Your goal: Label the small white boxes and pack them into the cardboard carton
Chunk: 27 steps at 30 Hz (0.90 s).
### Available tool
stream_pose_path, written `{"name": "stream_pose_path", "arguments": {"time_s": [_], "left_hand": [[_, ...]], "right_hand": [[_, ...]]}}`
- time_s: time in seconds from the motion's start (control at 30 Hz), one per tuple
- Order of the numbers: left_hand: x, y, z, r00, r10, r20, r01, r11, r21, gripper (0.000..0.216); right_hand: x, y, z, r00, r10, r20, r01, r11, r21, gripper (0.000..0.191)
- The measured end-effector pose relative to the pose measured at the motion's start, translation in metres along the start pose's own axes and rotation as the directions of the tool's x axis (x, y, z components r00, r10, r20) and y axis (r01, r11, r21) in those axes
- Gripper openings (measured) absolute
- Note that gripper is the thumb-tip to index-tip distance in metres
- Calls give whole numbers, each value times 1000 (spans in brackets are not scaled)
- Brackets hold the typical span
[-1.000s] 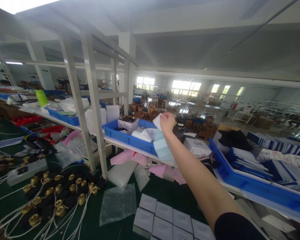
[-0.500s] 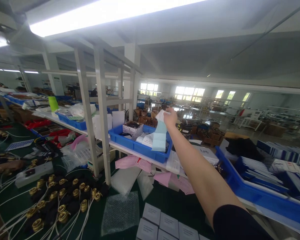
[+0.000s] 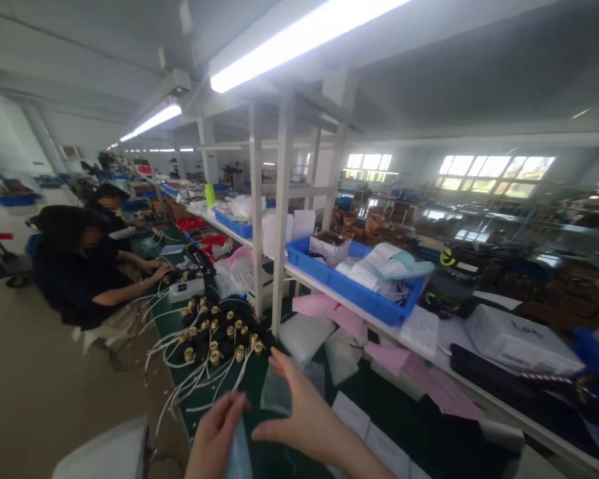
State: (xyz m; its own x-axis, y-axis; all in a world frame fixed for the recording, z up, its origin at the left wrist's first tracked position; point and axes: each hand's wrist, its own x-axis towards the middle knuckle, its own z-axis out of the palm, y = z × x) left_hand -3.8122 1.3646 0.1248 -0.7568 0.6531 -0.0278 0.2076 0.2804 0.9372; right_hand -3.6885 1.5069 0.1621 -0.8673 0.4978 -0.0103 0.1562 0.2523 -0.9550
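Observation:
At the bottom of the view my left hand [image 3: 217, 429] is closed round a light blue strip [image 3: 240, 452] that hangs below the fingers. The strip is blurred and I cannot make out its kind. To its right, my right hand [image 3: 307, 412] is open, thumb and fingers spread, with nothing in it. Its fingertips reach towards several black parts with brass fittings [image 3: 214, 356] and white cables on the green bench. Under the right hand lies a sheet of bubble wrap [image 3: 274, 386]. Grey-white boxes [image 3: 352, 412] are partly hidden behind the right wrist.
A blue bin [image 3: 349, 286] on the raised shelf holds white and light blue papers [image 3: 379, 266]. Metal posts [image 3: 282, 219] rise from the bench edge. Pink sheets [image 3: 429, 386] hang below the shelf. Two co-workers [image 3: 80, 259] sit along the left side. A white box [image 3: 522, 339] stands right.
My right hand has come back from above the blue bin and let go of the papers, which now lie in it. My left hand has entered with a light blue strip. The view has turned left.

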Motion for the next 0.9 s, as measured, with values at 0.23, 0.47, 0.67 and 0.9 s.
{"name": "stream_pose_path", "arguments": {"time_s": [0.23, 0.47, 0.67, 0.9], "left_hand": [[-7, 74, -3, 921, 354, 165, -290, 902, -319, 42], [-90, 17, 5, 520, -17, 854, -15, 999, 28, 30], [-111, -23, -48, 968, 27, 250, -169, 804, 570, 19], [-150, 68, -101, 994, 113, 11, -90, 724, 683, 32]], "right_hand": [[-28, 2, 53, 979, 89, 183, -180, 799, 573, 47], [-84, -47, -49, 944, -50, -326, 261, 720, 644, 30], [-184, -10, -80, 884, -97, -458, 339, 807, 484, 26], [-232, 75, -28, 984, 170, -54, -178, 931, -317, 48]]}}
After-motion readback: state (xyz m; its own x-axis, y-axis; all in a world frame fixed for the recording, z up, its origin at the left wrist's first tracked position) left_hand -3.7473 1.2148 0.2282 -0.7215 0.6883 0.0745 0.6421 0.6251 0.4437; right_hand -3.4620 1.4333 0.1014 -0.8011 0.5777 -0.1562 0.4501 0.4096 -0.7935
